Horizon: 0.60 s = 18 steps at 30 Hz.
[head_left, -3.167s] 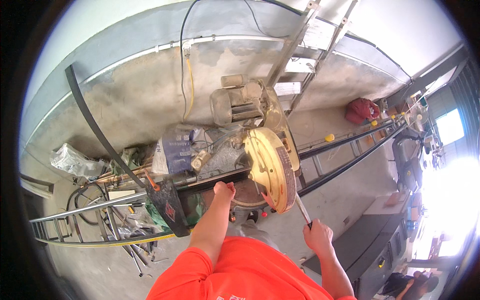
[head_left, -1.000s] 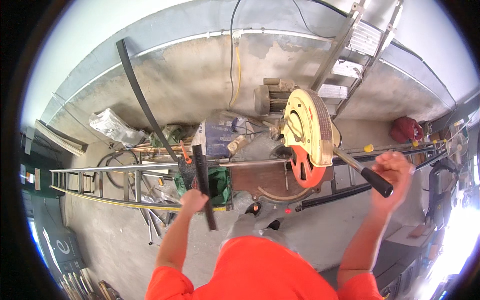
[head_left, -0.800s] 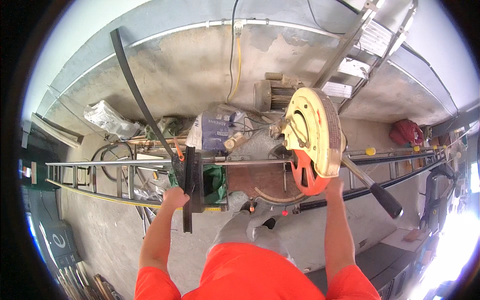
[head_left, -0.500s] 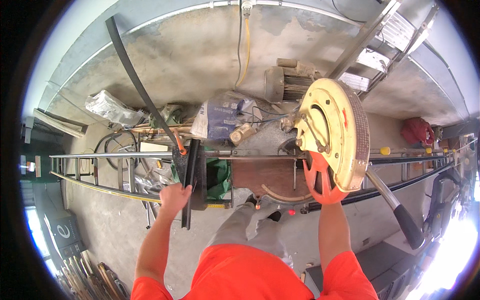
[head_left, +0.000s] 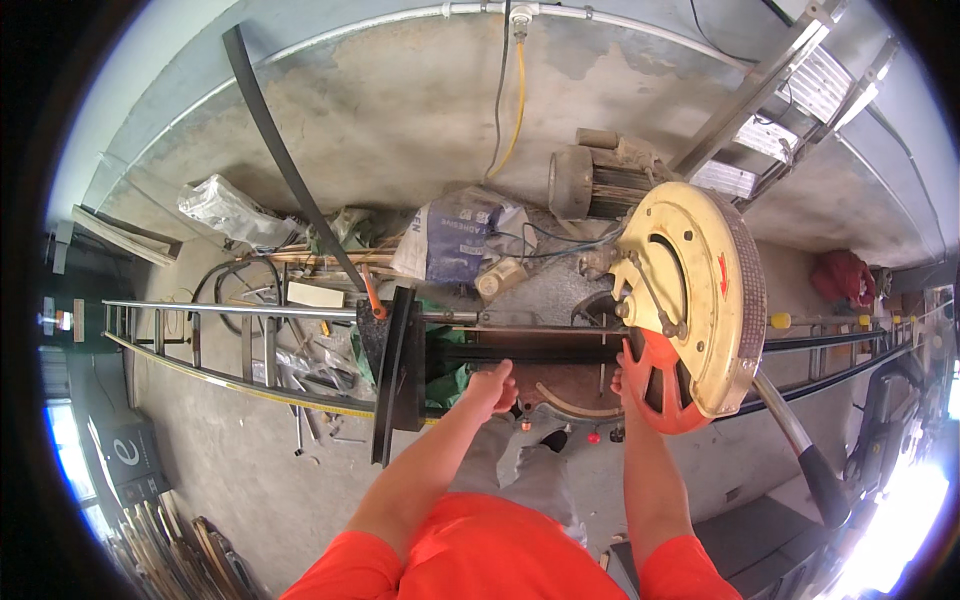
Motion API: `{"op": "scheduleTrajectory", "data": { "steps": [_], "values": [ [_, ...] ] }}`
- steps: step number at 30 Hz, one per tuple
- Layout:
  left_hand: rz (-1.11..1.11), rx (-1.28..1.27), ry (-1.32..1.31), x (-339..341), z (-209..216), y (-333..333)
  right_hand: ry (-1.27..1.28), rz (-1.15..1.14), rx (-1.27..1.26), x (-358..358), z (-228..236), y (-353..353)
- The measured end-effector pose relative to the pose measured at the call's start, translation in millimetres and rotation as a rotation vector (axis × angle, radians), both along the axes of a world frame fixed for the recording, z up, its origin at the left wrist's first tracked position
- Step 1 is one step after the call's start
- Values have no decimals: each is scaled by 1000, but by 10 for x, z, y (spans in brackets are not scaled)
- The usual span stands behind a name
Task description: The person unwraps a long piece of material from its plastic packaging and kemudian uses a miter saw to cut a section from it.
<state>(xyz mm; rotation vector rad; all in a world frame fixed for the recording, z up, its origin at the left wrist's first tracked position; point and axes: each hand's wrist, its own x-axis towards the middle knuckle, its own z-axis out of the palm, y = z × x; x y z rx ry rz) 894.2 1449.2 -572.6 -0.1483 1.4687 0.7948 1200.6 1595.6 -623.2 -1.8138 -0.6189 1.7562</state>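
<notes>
A long black metal bar lies across the brown table of a cut-off saw. My left hand is closed at the bar's near edge, thumb uppermost; its inner fingers are hidden. Close beside the red slotted lower guard, my right hand is at the bar's right part. That guard covers some of its fingers, so its grip is unclear. Above it sits the saw's cream upper guard. Left of my left hand, another black metal profile rests crosswise on the stand.
A long roller stand with a yellow measuring tape runs left. The saw's black-gripped lever sticks out at the right. Behind are a motor, a blue-and-white sack and loose cables. A leaning dark bar rises at the left.
My left hand has moved right from the crosswise profile to the saw table. A black bar now lies across that table. My right hand has come partly out from behind the red guard.
</notes>
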Motion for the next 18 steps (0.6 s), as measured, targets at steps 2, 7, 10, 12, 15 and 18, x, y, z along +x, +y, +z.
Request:
{"op": "scheduleTrajectory", "data": {
  "steps": [2,7,10,12,15,18],
  "values": [
    [249,-26,-57,3,-148,129,109,21,-47,-128,198,-2],
    [290,-75,-47,-149,-300,263,67,1,-75,-297,319,21],
    [324,-63,-7,-227,-282,328,-32,55,-36,-438,359,74],
    [341,-74,-22,-284,-304,310,-31,44,29,-525,426,39],
    [348,-96,-2,-259,-269,336,-127,42,21,-542,484,52],
    [339,-94,18,-172,-254,359,77,64,19,-344,295,72]
  ]
}}
